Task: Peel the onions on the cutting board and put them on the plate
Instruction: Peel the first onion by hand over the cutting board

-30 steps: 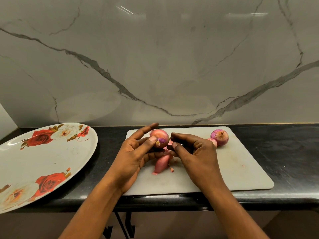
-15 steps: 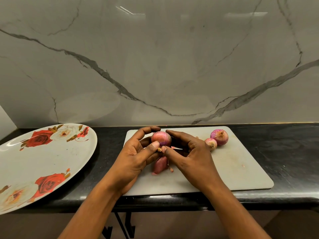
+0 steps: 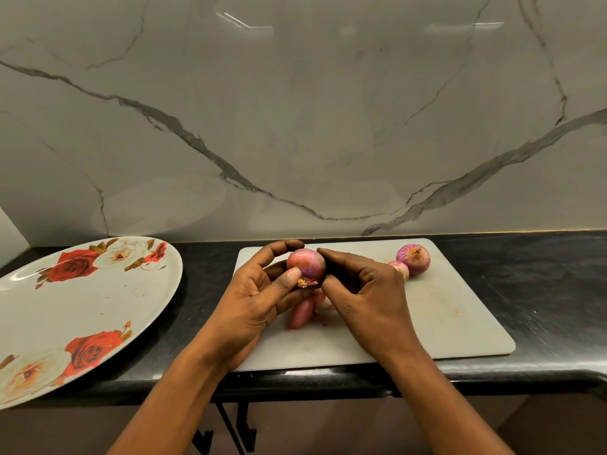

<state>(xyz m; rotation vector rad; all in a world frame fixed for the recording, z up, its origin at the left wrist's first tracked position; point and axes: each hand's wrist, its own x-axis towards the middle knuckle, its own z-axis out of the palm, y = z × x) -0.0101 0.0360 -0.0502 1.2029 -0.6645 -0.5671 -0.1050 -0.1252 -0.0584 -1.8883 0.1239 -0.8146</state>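
Mid-frame, above the cutting board [image 3: 443,323], the left hand [image 3: 259,297] curls its fingers round a red onion [image 3: 305,264], thumb at the root end. The right hand [image 3: 364,290] curls its fingers onto the onion's other side. Two more onions [image 3: 413,259] lie at the board's upper right, and the plate [image 3: 82,307] sits on the tabletop [image 3: 542,290] at left.

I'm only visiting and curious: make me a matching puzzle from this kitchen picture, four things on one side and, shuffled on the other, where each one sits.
Things:
1 held onion
2 big loose onion
3 plate
4 cutting board

Places:
A rose-patterned, left of the board, no onions on it
B flat on the black counter
C held between the left hand and the right hand
D resting at the board's far right side

Pairs: 1-C, 2-D, 3-A, 4-B
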